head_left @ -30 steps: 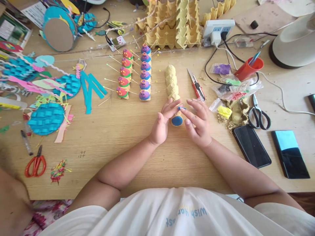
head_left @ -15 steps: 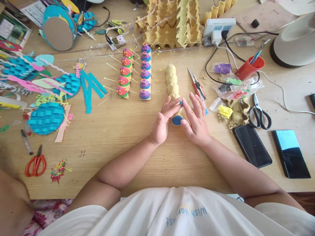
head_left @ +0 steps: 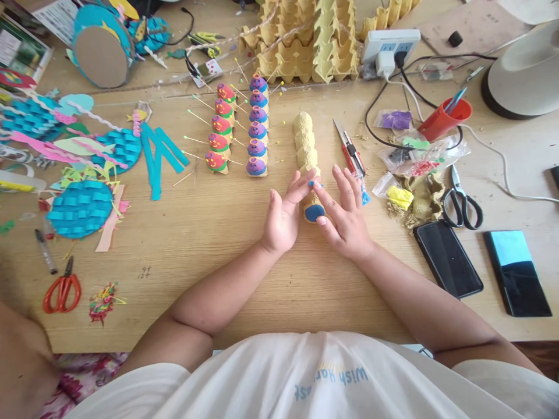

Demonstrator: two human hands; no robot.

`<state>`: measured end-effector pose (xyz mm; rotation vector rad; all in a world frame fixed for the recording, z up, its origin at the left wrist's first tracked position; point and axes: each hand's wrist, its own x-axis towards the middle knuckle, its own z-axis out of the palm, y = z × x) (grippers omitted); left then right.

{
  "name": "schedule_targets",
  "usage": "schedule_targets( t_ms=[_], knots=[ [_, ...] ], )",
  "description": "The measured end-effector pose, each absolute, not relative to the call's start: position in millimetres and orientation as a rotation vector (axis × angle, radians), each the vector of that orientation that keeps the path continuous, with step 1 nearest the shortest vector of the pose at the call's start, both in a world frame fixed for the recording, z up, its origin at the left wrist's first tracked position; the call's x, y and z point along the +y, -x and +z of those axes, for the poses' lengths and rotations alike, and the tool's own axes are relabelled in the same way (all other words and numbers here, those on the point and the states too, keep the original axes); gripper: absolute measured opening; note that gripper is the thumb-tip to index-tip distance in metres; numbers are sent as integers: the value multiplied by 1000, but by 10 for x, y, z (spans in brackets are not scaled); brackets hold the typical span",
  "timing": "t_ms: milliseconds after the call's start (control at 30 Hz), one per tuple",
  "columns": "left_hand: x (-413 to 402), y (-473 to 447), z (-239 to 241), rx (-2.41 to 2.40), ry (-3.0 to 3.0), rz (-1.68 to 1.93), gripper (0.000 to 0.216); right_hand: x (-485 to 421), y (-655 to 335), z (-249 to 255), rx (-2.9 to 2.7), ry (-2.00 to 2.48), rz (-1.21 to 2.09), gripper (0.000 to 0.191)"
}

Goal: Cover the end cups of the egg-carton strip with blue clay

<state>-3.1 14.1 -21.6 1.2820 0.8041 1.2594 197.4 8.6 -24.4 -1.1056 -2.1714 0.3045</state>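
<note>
At bench (head_left: 244, 262) centre: left hand (head_left: 282, 216) and right hand (head_left: 346, 216) flank carton strip (head_left: 304, 142), fingers (head_left: 299, 185) apart; knife (head_left: 349, 152) just right, painted rows (head_left: 257, 129) left.

The left hand (head_left: 282, 215) and right hand (head_left: 345, 215) flank the near end of a carton roll (head_left: 304, 142), fingers stretched out. A blue bit (head_left: 311, 183) sits at the left fingertips. A blue disc (head_left: 314, 212) lies between the thumbs, and a knife (head_left: 349, 152) just beyond the right fingertips.
</note>
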Motion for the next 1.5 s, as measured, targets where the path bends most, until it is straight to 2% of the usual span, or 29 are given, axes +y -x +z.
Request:
schedule_targets(
  t_ms=[267, 633, 933, 1033, 1200, 1500],
  knots=[
    [168, 35, -161, 652, -991, 1289, 88, 83, -1986, -250, -2247, 1233, 301, 75],
    [237, 121, -286, 785, -1167, 1252, 104, 47, -1932, -241, -2314, 1209, 280, 74],
    [213, 87, -235, 738, -1096, 1257, 99, 39, -1918, -250, -2285, 1270, 247, 78],
    [198, 55, -217, 756, -1096, 1277, 88, 34, -1914, -251, -2298, 1243, 233, 75],
    [177, 13, -259, 941, -1114, 1381, 51, 38, -1886, -255, -2263, 1178, 244, 69],
    [133, 12, -258, 927, -1114, 1393, 41, 121, -1938, -166, -1859, 1026, 339, 40]
  ],
)
